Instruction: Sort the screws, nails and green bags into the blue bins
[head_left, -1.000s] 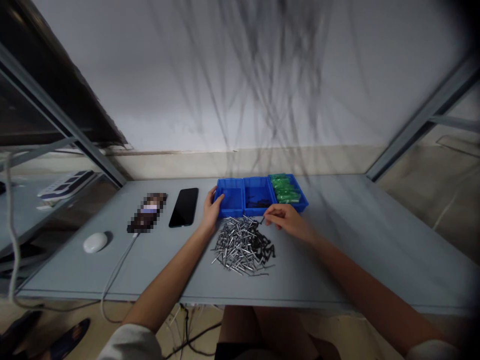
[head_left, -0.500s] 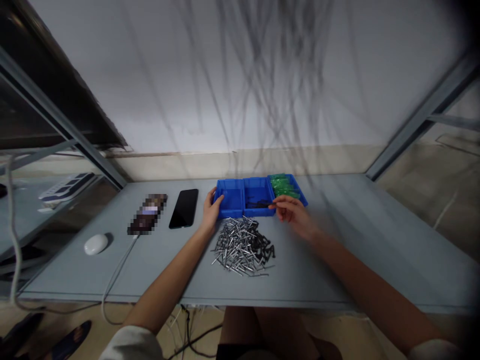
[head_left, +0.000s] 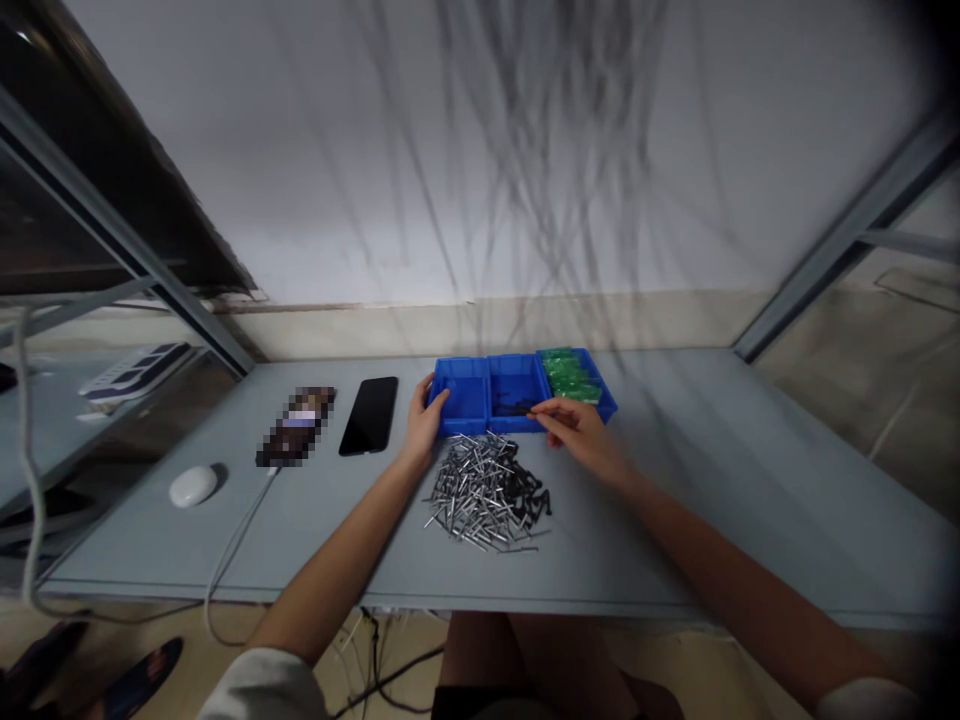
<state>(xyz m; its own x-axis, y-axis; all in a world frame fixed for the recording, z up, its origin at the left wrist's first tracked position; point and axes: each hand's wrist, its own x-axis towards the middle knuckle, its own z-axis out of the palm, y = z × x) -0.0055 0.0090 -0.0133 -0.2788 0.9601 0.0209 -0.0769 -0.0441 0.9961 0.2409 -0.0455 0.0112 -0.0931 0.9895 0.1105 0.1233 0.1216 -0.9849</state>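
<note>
My left hand grips the left side of the left blue bin, its thumb over the rim. Beside it stands the middle blue bin, with a few small dark pieces at its bottom. My right hand is at that bin's front right corner, thumb and fingers pinched together; what is between the fingertips is too small to make out. In front of the bins lies a pile of silver metal pins, with small black parts along its right side.
The right blue bin holds green packets. To the left lie a black phone, a pixelated device on a white cable, and a white rounded case. A power strip sits at far left.
My right hand has shifted slightly left and down, its fingertips now over the middle bin's front part. My left hand stays on the left bin.
</note>
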